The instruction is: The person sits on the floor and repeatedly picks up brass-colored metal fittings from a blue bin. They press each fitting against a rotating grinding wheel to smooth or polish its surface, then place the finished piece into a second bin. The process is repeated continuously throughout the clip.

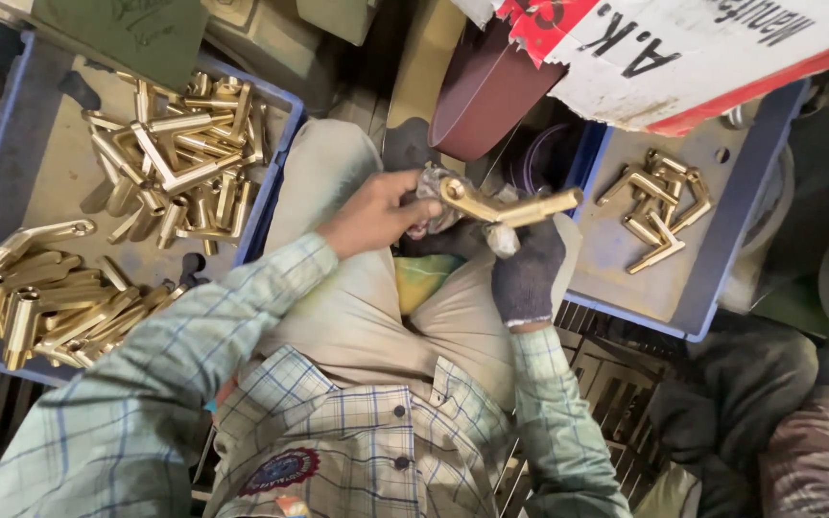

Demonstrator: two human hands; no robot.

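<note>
My left hand [376, 213], bare, is closed around the thick end of a bent brass pipe fitting [501, 203], fingers wrapped over a bit of grey rag [431, 197] bunched against the metal. My right hand [527, 261], in a dark knitted glove, comes up from below and grips the same fitting near its middle, thumb and fingers pressed on it. The piece sits over my lap, above my beige trousers, between the two blue trays. Its long axis runs nearly level across the view, tilting slightly upward to the right: the round open mouth faces up at the left end by my bare hand, and the straight arm points right, its tip sticking out past the glove toward the right tray [693, 307]. That tray holds a small cluster of finished angled brass fittings [659, 206]. The left tray [7, 144] carries a big heap of brass pieces [179, 158] at the back and a row of longer brass tubes [31, 297] nearer me.
</note>
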